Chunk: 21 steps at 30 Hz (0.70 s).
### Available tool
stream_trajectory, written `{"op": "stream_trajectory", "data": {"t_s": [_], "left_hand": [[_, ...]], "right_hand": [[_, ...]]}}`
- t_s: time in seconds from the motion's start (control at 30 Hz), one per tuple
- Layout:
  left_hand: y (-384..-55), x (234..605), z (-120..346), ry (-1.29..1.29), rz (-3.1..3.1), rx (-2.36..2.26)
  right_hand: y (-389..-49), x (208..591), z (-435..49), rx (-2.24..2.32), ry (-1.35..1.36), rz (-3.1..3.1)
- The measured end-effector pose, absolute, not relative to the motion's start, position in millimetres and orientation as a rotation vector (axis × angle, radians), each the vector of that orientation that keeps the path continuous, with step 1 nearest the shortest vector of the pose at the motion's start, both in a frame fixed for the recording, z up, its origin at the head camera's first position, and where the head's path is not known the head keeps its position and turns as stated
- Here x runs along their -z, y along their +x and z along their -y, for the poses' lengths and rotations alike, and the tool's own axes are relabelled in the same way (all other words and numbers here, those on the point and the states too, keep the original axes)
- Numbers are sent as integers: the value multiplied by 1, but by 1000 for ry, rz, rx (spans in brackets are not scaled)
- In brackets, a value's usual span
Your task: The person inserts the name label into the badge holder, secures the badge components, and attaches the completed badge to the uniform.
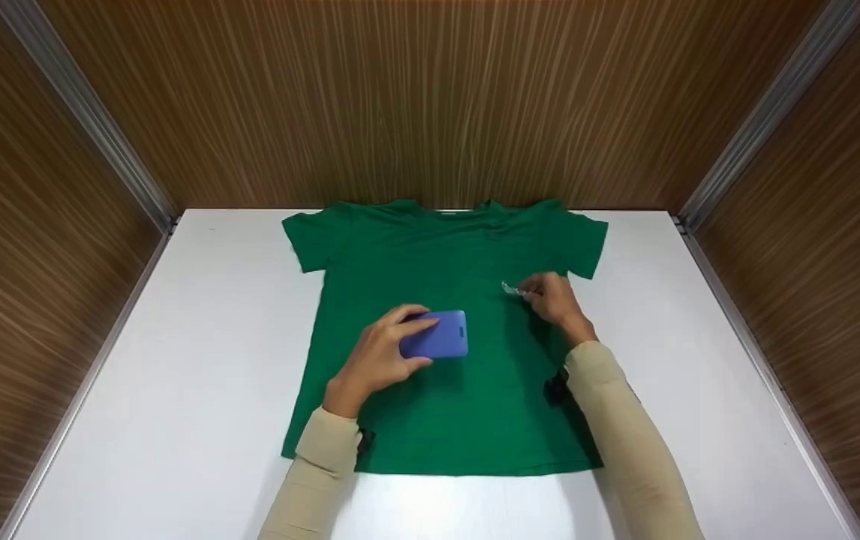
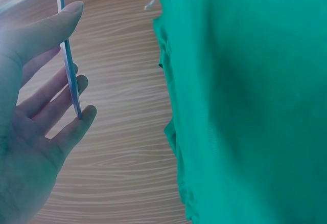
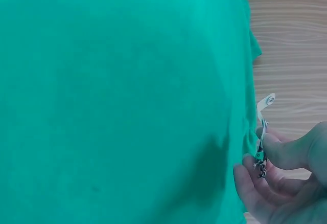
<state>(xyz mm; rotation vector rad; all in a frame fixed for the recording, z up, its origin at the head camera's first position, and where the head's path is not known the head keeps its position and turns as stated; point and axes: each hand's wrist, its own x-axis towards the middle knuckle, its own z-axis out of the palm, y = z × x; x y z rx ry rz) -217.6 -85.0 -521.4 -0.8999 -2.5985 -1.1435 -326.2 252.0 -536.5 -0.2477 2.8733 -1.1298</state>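
Note:
My left hand (image 1: 385,346) grips a thin blue-purple ID card holder (image 1: 446,334) by its edges, fingers along the top and thumb below. A dark slot shows near the holder's right end. Edge-on in the left wrist view, the holder (image 2: 70,75) spans from thumb to fingertips. Farther right, my right hand (image 1: 552,298) pinches a small badge clip (image 1: 511,289) between thumb and fingers. The right wrist view shows its clear strap with a snap button (image 3: 270,101) and metal parts at the lower end. Both hands are over a green T-shirt (image 1: 430,420) spread flat.
The shirt lies on a white table (image 1: 227,337), its collar toward the back. Wood-grain panels (image 1: 430,97) stand behind and on both sides, with metal strips (image 1: 738,112) at their corners. A dark wrist device (image 1: 556,388) sits below my right sleeve.

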Motion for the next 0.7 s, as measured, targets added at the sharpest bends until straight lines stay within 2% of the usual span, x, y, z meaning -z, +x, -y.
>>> {"op": "stream_trajectory", "data": {"t_s": [0.7], "left_hand": [[-218, 523, 85, -889, 2594, 1156]], "right_hand": [[-300, 523, -241, 1196, -400, -2888]]}}
